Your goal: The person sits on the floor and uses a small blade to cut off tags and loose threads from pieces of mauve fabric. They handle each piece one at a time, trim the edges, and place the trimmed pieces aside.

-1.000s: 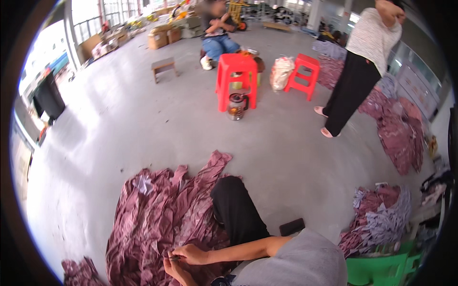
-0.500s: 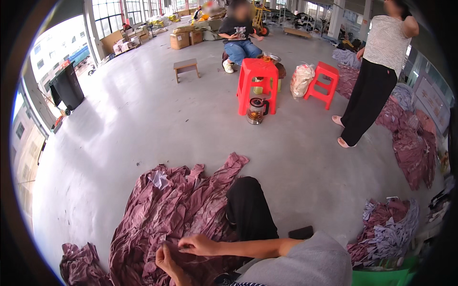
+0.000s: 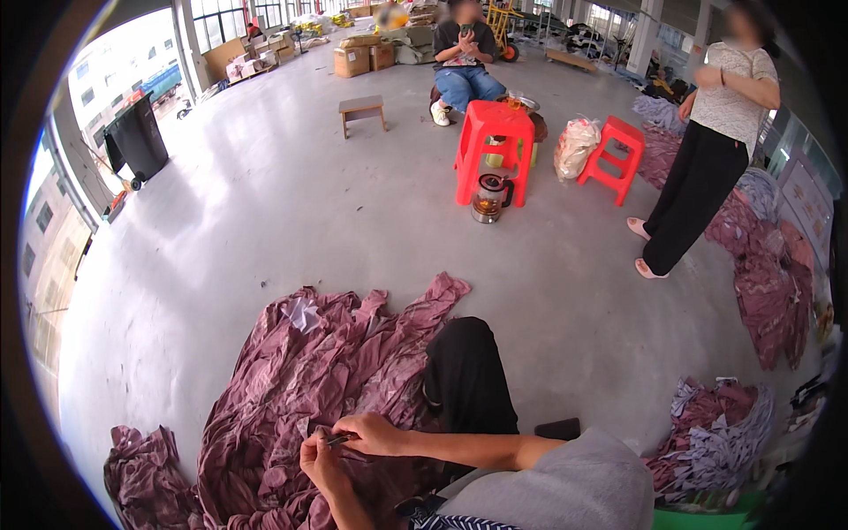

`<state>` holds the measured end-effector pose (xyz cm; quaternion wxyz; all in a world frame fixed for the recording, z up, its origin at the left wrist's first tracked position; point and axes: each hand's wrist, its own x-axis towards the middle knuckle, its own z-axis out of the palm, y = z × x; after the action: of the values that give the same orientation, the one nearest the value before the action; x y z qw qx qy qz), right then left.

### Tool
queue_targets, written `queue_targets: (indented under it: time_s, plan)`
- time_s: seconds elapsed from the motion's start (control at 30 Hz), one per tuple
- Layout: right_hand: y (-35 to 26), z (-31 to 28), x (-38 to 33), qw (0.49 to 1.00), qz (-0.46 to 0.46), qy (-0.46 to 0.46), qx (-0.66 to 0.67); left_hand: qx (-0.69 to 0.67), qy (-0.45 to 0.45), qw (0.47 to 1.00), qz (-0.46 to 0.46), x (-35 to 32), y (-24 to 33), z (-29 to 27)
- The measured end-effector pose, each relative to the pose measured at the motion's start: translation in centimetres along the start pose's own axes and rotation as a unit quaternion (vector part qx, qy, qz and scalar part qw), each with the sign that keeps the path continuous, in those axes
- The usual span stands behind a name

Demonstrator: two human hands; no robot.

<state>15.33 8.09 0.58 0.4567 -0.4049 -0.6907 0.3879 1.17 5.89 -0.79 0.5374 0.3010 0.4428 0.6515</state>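
Note:
My left hand [image 3: 320, 458] and my right hand [image 3: 374, 435] are close together over a large heap of crumpled mauve cloth [image 3: 291, 389]. Both are closed, with fingertips pinched. Between them shows a small, slim, dark and metallic-looking tool [image 3: 339, 439], too small to name; it comes from my right fingers and points at the left fingertips. Whatever the left fingers pinch is hidden. A pale scrap [image 3: 302, 314] lies on the far part of the cloth. My black-trousered knee [image 3: 468, 371] rises at the cloth's right side.
A dark phone-like slab [image 3: 557, 428] lies beside my right arm. Mauve and pale-grey cloth [image 3: 714, 433] is piled at the right. Ahead are a red stool [image 3: 496, 119], a glass kettle [image 3: 488, 200] and a wooden stool [image 3: 362, 115]. One person sits [image 3: 465, 66]; another stands [image 3: 715, 115].
My hands have come together, and the small slim tool now shows between them. The seated person has raised a phone; the standing person has lowered an arm. The view has shifted slightly.

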Motion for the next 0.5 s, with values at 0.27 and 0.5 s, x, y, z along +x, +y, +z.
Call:
queue_targets:
  time_s: [0.27, 0.5]
  plan:
    - [0.2, -1.1, 1.2, 0.955, 0.139, -0.041, 0.258, 0.023, -0.028, 0.999, 0.018, 0.6, 2.9, -0.2]
    - [-0.7, -3.3, 2.5, 0.960, 0.075, -0.038, 0.268, 0.042, -0.136, 0.978, -0.153, 0.1, 6.9, 1.5]
